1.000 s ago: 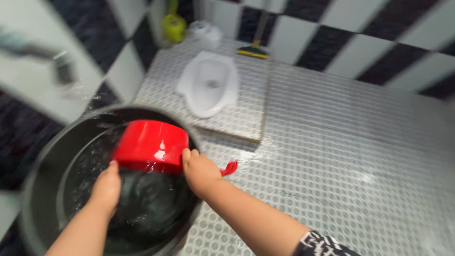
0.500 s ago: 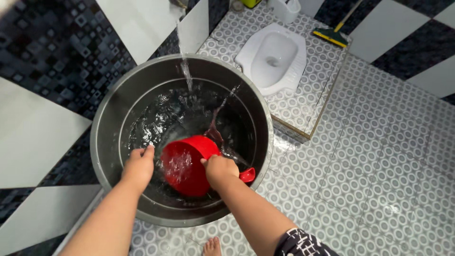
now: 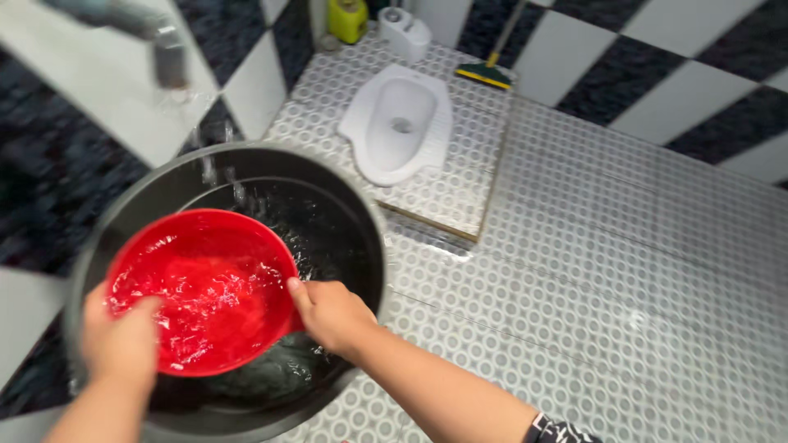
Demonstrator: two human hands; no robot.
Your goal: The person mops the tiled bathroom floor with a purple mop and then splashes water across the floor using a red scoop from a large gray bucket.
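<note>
both hands now grip the red scoop, lifted water-filled above the bucket.

One red scoop, one bucket, one squat toilet, two hands

The red scoop fills the left half of the bucket mouth, with the left hand at its near rim and the right hand clamped on its right edge. Open water shows only in the far and right part of the bucket, between scoop and wall. A tap juts over the bucket's far left side, and the tiled wall closes in just behind it. To the right the floor lies open. Farther off sit a raised step with a squat pan, a brush and a yellow bottle.
</note>
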